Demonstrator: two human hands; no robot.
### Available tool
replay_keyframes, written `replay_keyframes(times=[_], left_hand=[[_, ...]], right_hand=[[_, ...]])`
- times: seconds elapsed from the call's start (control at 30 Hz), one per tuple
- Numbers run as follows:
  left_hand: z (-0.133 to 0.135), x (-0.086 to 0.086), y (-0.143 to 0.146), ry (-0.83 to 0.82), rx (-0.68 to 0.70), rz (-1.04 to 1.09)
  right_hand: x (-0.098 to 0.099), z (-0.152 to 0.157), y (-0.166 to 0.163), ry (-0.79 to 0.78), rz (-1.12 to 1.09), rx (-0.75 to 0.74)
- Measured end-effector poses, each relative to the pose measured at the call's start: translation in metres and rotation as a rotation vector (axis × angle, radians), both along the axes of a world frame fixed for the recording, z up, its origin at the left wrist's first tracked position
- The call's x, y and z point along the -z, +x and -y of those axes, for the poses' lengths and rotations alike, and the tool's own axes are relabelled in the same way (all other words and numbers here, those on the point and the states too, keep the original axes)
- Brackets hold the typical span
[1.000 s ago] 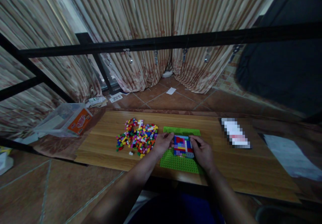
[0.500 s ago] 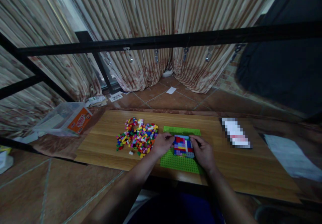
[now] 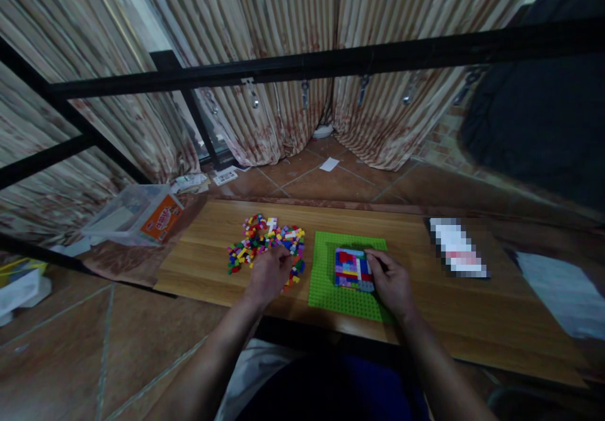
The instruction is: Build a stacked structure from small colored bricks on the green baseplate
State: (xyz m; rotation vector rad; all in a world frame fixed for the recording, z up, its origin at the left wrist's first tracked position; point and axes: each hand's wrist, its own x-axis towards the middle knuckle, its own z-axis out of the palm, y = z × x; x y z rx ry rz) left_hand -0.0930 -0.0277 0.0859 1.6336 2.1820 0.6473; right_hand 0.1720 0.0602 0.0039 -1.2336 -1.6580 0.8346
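A green baseplate (image 3: 326, 282) lies on the wooden board (image 3: 425, 301), with a flat patch of coloured bricks (image 3: 351, 268) built on it. My right hand (image 3: 392, 285) rests on the plate against the right edge of that patch, fingers curled at its side. A loose pile of small coloured bricks (image 3: 259, 244) lies left of the plate. My left hand (image 3: 268, 275) is over the near right part of the pile, fingers bent down into the bricks; whether it holds one is hidden.
A clear plastic box (image 3: 127, 216) with an orange label sits off the board's left end. A blurred white item (image 3: 456, 254) and a pale sheet (image 3: 562, 292) lie at the right. A black metal frame (image 3: 302, 68) crosses overhead; curtains hang behind.
My left hand has left the brick patch on the baseplate and moved left onto the loose pile. My right hand stays at the patch's right edge. The view shifted slightly.
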Motion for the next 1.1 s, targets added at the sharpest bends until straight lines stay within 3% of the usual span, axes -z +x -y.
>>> replay_keyframes(times=[0.17, 0.33, 0.53, 0.87, 1.1], left_hand=[[0.030, 0.007, -0.029, -0.012, 0.093, 0.095], [0.044, 0.019, -0.028, -0.028, 0.113, 0.052], [0.039, 0.019, -0.014, -0.033, 0.164, -0.078], [0.033, 0.017, 0.000, -0.068, 0.059, -0.181], [0.026, 0.017, 0.002, -0.078, 0.070, -0.179]], right_hand=[[0.001, 0.001, 0.000, -0.001, -0.006, 0.004], [0.004, 0.001, 0.001, -0.012, 0.001, 0.012], [0.003, 0.001, 0.002, -0.013, 0.017, 0.018], [0.002, 0.001, 0.002, -0.014, 0.024, 0.014], [0.002, 0.002, 0.001, -0.001, 0.020, 0.015]])
